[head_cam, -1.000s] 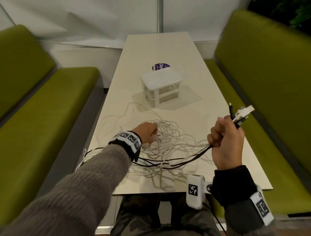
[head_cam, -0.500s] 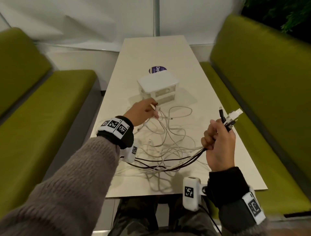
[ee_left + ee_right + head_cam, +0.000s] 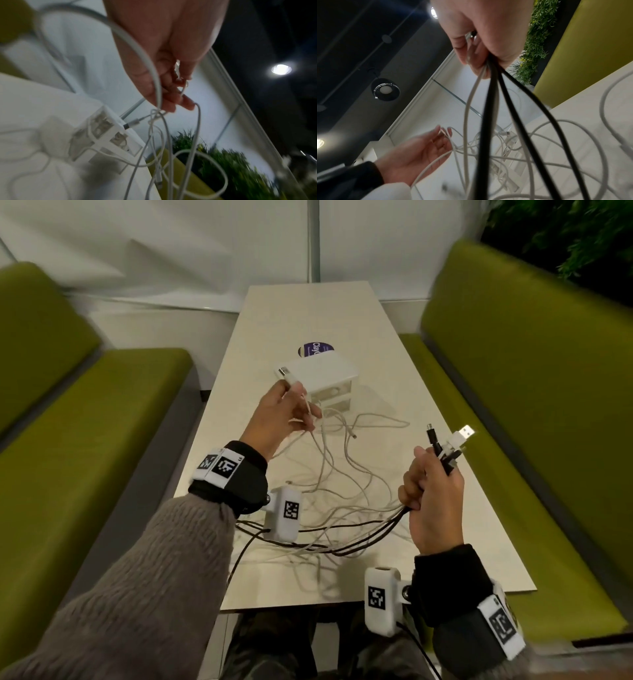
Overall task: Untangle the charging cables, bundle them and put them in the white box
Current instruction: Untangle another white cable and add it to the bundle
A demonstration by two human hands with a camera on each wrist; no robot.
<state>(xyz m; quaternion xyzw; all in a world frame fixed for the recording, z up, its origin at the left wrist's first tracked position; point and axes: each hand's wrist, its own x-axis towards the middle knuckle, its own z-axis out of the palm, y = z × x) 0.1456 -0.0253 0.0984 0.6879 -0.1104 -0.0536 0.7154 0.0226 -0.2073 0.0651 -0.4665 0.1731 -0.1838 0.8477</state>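
We hold our left hand (image 3: 279, 419) raised near the white box (image 3: 322, 373), pinching a white cable's USB plug (image 3: 285, 373). Our right hand (image 3: 432, 494) fists a bundle of black and white cables (image 3: 445, 451), plugs up. The loose tangle (image 3: 342, 501) lies on the table (image 3: 445, 508) between both hands.

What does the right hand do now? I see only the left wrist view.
Observer: In the head view the right hand grips a bunch of cable ends, black and white, with the plugs sticking up from the fist.
Operator: Which end does the left hand hold?
Observer: The left hand pinches a white USB plug, which points up and is seen in front of the white box.
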